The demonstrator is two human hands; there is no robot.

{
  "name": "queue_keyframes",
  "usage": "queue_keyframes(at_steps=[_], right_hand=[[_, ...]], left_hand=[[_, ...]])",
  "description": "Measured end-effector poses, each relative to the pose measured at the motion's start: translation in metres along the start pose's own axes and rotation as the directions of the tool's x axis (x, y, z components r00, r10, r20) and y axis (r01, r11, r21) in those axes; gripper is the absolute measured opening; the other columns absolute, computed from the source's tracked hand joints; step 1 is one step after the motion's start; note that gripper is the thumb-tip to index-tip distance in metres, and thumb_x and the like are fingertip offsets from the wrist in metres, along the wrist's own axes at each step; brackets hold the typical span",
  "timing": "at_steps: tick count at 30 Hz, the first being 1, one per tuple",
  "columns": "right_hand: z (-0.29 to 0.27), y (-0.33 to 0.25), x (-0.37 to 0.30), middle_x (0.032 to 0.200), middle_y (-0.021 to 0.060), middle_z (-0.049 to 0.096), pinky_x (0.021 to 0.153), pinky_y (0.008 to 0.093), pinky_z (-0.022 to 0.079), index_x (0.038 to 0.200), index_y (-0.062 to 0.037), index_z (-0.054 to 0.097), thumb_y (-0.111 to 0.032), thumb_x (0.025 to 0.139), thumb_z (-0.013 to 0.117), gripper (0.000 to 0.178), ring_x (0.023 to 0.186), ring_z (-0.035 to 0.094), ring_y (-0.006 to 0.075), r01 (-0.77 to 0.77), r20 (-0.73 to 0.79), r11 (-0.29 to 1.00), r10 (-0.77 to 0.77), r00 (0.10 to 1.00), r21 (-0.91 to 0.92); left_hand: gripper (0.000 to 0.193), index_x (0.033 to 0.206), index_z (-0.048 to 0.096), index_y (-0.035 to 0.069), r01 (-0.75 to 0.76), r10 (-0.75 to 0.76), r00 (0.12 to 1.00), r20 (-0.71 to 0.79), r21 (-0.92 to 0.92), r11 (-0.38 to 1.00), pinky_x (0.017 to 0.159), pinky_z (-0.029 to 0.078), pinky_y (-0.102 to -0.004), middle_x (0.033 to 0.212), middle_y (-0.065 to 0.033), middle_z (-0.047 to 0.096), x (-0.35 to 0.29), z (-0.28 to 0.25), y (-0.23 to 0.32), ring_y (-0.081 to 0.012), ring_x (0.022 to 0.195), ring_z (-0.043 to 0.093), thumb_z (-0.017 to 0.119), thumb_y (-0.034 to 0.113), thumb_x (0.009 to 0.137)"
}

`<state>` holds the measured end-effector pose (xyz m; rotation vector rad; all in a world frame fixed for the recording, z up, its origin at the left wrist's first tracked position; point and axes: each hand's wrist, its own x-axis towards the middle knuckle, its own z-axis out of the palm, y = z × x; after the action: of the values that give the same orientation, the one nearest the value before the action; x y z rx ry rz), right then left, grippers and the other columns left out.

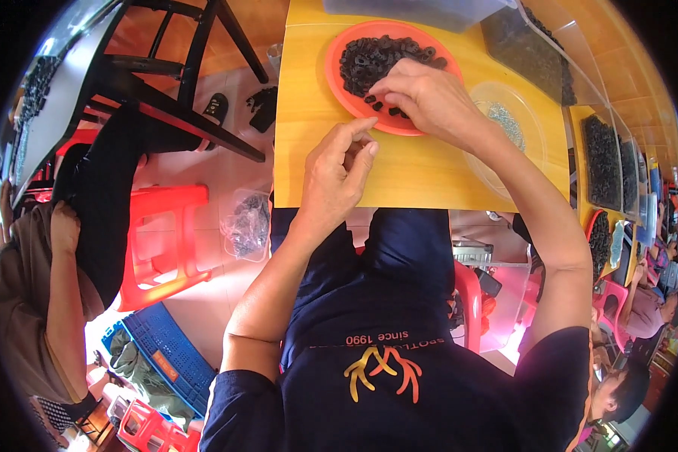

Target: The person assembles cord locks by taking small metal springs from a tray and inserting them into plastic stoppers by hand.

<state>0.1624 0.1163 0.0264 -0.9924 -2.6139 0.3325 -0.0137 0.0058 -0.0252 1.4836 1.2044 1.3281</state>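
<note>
1. At the near edge of the yellow table [429,177], the person's left hand [337,177] is resting with its fingers curled in narrow, thumb meeting forefinger; whether anything small is pinched there I cannot tell.
2. Just beyond it, the right hand [429,98] is reaching over the rim of the one orange plate [337,68], fingertips bunched narrow and touching the loose black rings [384,105] at the plate's near side.
3. The main heap of black rings [380,56] is lying mid-plate, too many to count; being round, they show no long axis or heading.
4. To the right, one clear dish [508,124] is holding small silvery pieces.
5. Farther back, one clear box [422,11] is sitting along the far edge.
</note>
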Motion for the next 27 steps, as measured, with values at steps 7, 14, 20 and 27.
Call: queue_keyframes(at_steps=[7,14,20,27], right_hand=[[-0.019,0.005,-0.005,0.088,0.0077,0.063,0.076,0.0393,0.051,0.093,-0.01,0.074,-0.014,0.08,0.069,0.015,0.09,0.063,0.0261,-0.025,0.097,0.99,0.039,0.995,-0.141],[-0.007,0.003,-0.002,0.087,0.0094,0.061,0.078,0.0391,0.05,0.086,-0.0069,0.071,-0.018,0.079,0.068,0.014,0.093,0.059,0.0271,0.111,0.087,0.968,-0.093,0.992,-0.227],[-0.009,0.009,-0.007,0.091,0.011,0.062,0.079,0.0405,0.049,0.085,-0.0042,0.068,-0.016,0.08,0.065,0.013,0.093,0.061,0.0285,0.029,0.04,0.998,-0.026,0.999,-0.062],[-0.017,0.018,-0.011,0.091,0.009,0.062,0.076,0.0403,0.05,0.09,-0.0073,0.067,-0.015,0.083,0.062,0.012,0.089,0.061,0.0295,-0.072,-0.114,0.996,0.067,0.991,-0.045]], left_hand=[[0.026,0.117,0.061,0.001,-0.002,0.002,1.0,0.0,-0.006,1.0,0.061,0.046,-0.0242,0.088,-0.0061,0.061,0.001,0.0,-0.001,-0.0115,0.071,0.057,0.061,0.002,0.091],[0.023,0.114,0.063,0.0,-0.031,0.031,1.0,0.001,0.007,1.0,0.061,0.046,-0.0243,0.087,-0.0064,0.061,0.002,0.0,-0.004,-0.0112,0.071,0.058,0.061,0.003,0.091],[0.024,0.117,0.062,-0.001,0.072,-0.071,0.997,0.011,-0.102,0.992,0.068,0.047,-0.0231,0.091,-0.0048,0.063,0.004,-0.004,-0.006,-0.0091,0.075,0.056,0.06,0.006,0.094],[0.027,0.121,0.06,-0.002,0.089,-0.086,0.995,0.041,-0.091,0.992,0.075,0.047,-0.0227,0.096,-0.0046,0.064,0.003,-0.005,-0.005,-0.0082,0.082,0.056,0.058,0.009,0.096]])
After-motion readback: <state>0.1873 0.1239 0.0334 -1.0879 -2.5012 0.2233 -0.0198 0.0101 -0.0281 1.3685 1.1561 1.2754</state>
